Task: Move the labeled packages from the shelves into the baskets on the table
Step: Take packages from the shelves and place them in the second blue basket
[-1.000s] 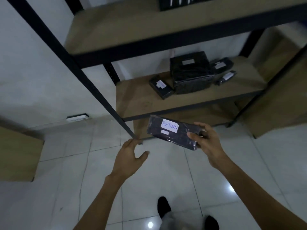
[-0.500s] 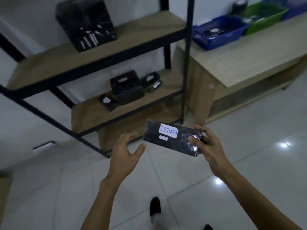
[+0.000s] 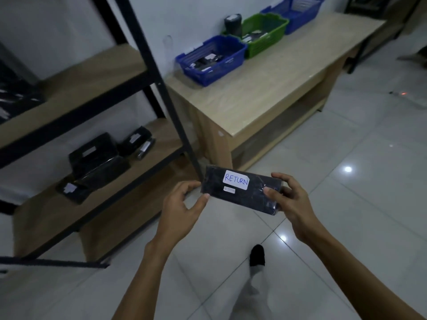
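Note:
A flat black package [image 3: 249, 195] with a white label reading RETURN is held level in front of me over the floor. My right hand [image 3: 292, 204] grips its right end, thumb on top. My left hand [image 3: 180, 209] pinches its left end between thumb and fingers. On the wooden table [image 3: 265, 93] stand a near blue basket [image 3: 211, 58], a green basket [image 3: 263, 33] and a far blue basket [image 3: 298, 12], the near two holding dark packages. Several black labeled packages [image 3: 99, 158] lie on the lower shelf [image 3: 76, 211] at left.
A black metal shelf post [image 3: 161, 93] runs diagonally between the shelves and the table. A dark upright package [image 3: 233, 25] stands by the green basket. White tiled floor spreads to the right; my foot [image 3: 257, 255] is below the hands.
The view has swung right from the shelves toward the table and baskets. My left hand has come up and taken hold of the package's left end; my right hand still holds the other end.

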### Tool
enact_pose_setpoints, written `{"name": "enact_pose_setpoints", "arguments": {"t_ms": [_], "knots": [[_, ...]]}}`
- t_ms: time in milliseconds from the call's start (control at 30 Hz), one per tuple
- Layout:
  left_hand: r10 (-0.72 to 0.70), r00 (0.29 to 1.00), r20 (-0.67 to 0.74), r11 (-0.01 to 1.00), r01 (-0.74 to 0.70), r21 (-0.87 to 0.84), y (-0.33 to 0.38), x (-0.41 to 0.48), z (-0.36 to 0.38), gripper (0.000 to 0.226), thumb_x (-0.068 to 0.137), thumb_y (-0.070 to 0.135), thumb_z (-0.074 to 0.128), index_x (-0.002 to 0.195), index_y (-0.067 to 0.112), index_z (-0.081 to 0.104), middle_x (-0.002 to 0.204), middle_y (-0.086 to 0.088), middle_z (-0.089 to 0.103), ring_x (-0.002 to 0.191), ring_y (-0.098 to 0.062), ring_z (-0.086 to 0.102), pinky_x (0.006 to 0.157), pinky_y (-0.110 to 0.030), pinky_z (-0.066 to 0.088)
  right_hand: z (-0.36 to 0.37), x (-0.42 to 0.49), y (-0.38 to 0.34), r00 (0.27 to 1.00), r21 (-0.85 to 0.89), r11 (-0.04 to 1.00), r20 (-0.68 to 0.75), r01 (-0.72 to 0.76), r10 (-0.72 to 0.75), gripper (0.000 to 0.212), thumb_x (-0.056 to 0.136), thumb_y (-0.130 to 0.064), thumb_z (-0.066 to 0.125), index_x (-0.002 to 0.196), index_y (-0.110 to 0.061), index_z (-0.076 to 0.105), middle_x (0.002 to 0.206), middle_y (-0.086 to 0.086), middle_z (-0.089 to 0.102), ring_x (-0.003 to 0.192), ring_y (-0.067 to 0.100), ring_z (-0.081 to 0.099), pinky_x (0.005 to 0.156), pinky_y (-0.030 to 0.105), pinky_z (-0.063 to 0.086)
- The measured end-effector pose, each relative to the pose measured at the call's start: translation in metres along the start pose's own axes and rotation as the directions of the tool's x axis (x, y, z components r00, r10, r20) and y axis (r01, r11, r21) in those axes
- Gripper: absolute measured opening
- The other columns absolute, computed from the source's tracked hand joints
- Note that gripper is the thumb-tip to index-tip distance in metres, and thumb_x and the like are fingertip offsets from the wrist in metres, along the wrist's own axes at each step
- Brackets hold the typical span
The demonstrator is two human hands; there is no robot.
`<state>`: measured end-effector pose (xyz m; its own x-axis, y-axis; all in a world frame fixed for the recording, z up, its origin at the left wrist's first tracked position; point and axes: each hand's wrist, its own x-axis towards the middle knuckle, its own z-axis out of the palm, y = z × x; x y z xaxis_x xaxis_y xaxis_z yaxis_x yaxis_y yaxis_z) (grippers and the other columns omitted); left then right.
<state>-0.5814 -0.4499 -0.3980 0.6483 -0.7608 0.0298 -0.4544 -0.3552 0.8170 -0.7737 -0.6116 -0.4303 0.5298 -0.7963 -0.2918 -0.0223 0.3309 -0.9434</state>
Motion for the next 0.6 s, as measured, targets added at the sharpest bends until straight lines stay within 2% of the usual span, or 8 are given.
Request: {"name": "enact_pose_setpoints", "arguments": {"t_ms": [100,167,267,333,467,600], "knots": [[-0.021,0.999,0.037,1.0,0.022,-0.019,0.013,0.051,0.032,0.017,0.084,0.029,0.071,0.099,0.03,0.063,0.099,0.017,0.065,0.097,-0.002,0.06,0.078,-0.008,0.045,-0.03,0.044,-0.018,0.999,-0.008,1.0,-0.045,-0.001,0.0,0.037,0.083,-0.013,0.068,0.117,-0.02,0.054,0.104,0.016,0.065,0.088,0.03,0.066,0.059,0.032,0.054],[-0.055,0.995,0.078,0.998,0.058,-0.038,0.022,0.086,0.053,0.018,0.084,0.03,0.07,0.1,0.026,0.065,0.098,0.013,0.067,0.096,-0.007,0.062,0.083,-0.021,0.052,-0.05,0.074,-0.032,0.997,-0.022,1.0,-0.076,-0.011,0.009,0.037,0.083,-0.013,0.067,0.118,-0.018,0.053,0.106,0.014,0.064,0.089,0.027,0.065,0.058,0.03,0.053],[-0.076,0.986,0.15,0.989,0.094,-0.114,0.038,0.129,0.08,0.018,0.084,0.034,0.069,0.1,0.027,0.066,0.098,0.011,0.069,0.097,-0.01,0.064,0.086,-0.036,0.056,-0.076,0.114,-0.055,0.994,-0.018,1.0,-0.111,-0.007,0.005,0.038,0.084,-0.014,0.065,0.119,-0.017,0.051,0.108,0.01,0.061,0.093,0.026,0.062,0.055,0.023,0.053],[-0.049,0.984,0.174,0.99,0.071,-0.12,0.049,0.159,0.098,0.018,0.084,0.033,0.069,0.098,0.024,0.067,0.095,0.008,0.07,0.094,-0.01,0.065,0.085,-0.039,0.056,-0.093,0.139,-0.067,0.992,-0.039,0.999,-0.128,-0.006,0.001,0.038,0.084,-0.015,0.064,0.12,-0.017,0.05,0.11,0.009,0.06,0.095,0.025,0.061,0.056,0.023,0.053],[-0.055,0.981,0.184,0.988,0.079,-0.13,0.071,0.211,0.128,0.019,0.085,0.026,0.069,0.101,0.017,0.068,0.094,0.005,0.07,0.092,-0.009,0.065,0.083,-0.033,0.056,-0.12,0.188,-0.084,0.984,-0.019,1.0,-0.178,-0.009,0.005,0.036,0.085,-0.017,0.064,0.119,-0.019,0.051,0.111,0.011,0.06,0.095,0.027,0.061,0.056,0.023,0.052],[-0.039,0.986,0.161,0.991,0.058,-0.119,0.093,0.273,0.166,0.013,0.085,0.02,0.069,0.098,0.017,0.068,0.091,0.003,0.068,0.085,-0.003,0.063,0.069,-0.012,0.051,-0.149,0.251,-0.101,0.982,0.007,1.0,-0.188,-0.01,0.011,0.036,0.085,-0.017,0.064,0.119,-0.018,0.052,0.108,0.011,0.062,0.089,0.025,0.063,0.053,0.021,0.051]]}}
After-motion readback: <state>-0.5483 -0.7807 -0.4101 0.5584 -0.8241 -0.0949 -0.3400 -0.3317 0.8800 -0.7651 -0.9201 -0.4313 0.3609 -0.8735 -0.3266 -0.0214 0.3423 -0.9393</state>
